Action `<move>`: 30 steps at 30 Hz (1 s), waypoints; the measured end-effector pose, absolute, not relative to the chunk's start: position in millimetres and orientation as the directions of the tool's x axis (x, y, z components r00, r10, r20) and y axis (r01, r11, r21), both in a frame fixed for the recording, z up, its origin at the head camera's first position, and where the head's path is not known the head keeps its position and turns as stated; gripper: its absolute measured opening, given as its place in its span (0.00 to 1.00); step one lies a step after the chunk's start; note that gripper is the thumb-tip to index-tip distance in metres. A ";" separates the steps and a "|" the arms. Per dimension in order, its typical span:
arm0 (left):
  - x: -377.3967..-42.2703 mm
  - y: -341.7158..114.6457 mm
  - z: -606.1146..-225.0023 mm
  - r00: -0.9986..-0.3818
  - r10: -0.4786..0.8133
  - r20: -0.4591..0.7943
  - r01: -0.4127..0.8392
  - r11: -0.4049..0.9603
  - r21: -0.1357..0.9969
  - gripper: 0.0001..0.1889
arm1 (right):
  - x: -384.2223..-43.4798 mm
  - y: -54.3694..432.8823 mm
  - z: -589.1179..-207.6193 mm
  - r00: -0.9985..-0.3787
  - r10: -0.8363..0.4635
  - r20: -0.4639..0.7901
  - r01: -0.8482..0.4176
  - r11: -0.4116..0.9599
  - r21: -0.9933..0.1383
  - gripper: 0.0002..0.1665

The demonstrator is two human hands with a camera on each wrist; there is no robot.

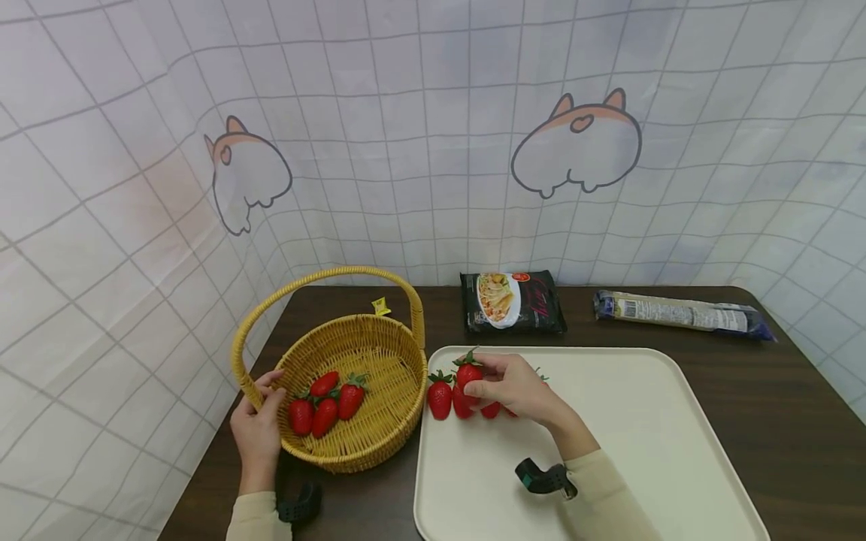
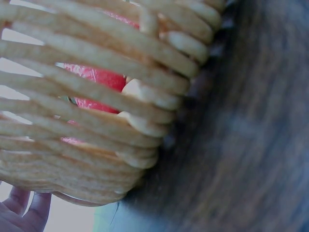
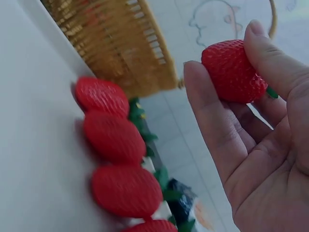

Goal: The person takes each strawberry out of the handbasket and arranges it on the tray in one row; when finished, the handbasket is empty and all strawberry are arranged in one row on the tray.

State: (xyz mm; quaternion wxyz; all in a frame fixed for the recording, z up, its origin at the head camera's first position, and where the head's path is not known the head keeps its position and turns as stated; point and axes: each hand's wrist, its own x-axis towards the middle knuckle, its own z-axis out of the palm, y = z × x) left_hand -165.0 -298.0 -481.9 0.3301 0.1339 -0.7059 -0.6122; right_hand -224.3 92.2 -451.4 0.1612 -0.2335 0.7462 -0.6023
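Observation:
My left hand (image 1: 257, 436) grips the left rim of a yellow wicker basket (image 1: 389, 448), by the foot of its tall arched handle. Several red strawberries (image 1: 325, 418) with green leaves lie in the basket's left half; in the left wrist view, red shows through the weave (image 2: 140, 113). Above the left end of a white tray (image 1: 609, 451), my right hand (image 1: 521, 387) pinches one strawberry (image 3: 232, 72) between thumb and fingers. Below it a row of strawberries (image 3: 114, 137) rests on the tray, partly hidden by this hand in the head view.
Behind the tray lies a black food packet (image 1: 512, 302). A long, narrow packet (image 1: 683, 314) is at the back right of the dark table (image 1: 805, 421). Beyond the basket sits a small yellow piece (image 1: 381, 306). A grid-patterned curtain (image 1: 406, 150) hangs behind and at the sides.

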 end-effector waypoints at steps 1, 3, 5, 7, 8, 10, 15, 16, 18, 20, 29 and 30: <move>-165.2 -297.9 -482.0 -0.746 -0.593 0.304 0.218 0.213 0.952 0.07 | -225.1 96.1 -451.1 -0.841 -0.540 0.040 -0.147 0.157 -0.977 0.37; -165.6 -297.8 -482.1 -0.747 -0.589 0.308 0.226 0.210 0.951 0.07 | -226.7 104.5 -451.0 -0.847 -0.530 0.038 -0.137 0.149 -0.979 0.37; -166.1 -297.7 -482.4 -0.749 -0.586 0.311 0.234 0.206 0.950 0.07 | -228.8 112.9 -451.2 -0.857 -0.513 0.037 -0.131 0.148 -0.980 0.38; -166.5 -297.8 -482.9 -0.749 -0.583 0.314 0.237 0.208 0.949 0.07 | -230.9 121.6 -451.1 -0.872 -0.489 0.033 -0.124 0.154 -0.980 0.38; -166.5 -298.0 -483.1 -0.749 -0.583 0.316 0.236 0.211 0.949 0.07 | -231.8 125.6 -450.8 -0.877 -0.480 0.032 -0.119 0.152 -0.981 0.37; -166.3 -298.4 -483.3 -0.749 -0.583 0.316 0.231 0.217 0.948 0.07 | -233.8 133.1 -450.3 -0.888 -0.459 0.031 -0.113 0.154 -0.982 0.37; -164.5 -299.2 -482.7 -0.750 -0.580 0.317 0.218 0.236 0.947 0.07 | -237.6 148.3 -449.5 -0.922 -0.386 0.009 -0.095 0.205 -0.974 0.39; -164.4 -299.1 -482.5 -0.750 -0.580 0.319 0.219 0.238 0.946 0.07 | -238.2 151.1 -449.6 -0.928 -0.372 0.005 -0.092 0.216 -0.972 0.39; -164.0 -299.0 -482.1 -0.749 -0.581 0.318 0.219 0.236 0.947 0.07 | -239.5 156.0 -449.5 -0.936 -0.351 0.009 -0.089 0.213 -0.973 0.37; -163.9 -299.0 -481.9 -0.749 -0.581 0.319 0.223 0.232 0.947 0.07 | -241.0 161.2 -450.2 -0.940 -0.340 0.018 -0.088 0.192 -0.977 0.34; -165.0 -299.0 -482.6 -0.752 -0.582 0.310 0.229 0.211 0.950 0.08 | -244.1 187.6 -455.5 -0.960 -0.276 0.051 -0.107 0.192 -0.975 0.36; -165.1 -299.2 -482.9 -0.752 -0.581 0.310 0.228 0.211 0.950 0.08 | -244.0 190.3 -455.9 -0.961 -0.271 0.053 -0.108 0.196 -0.975 0.38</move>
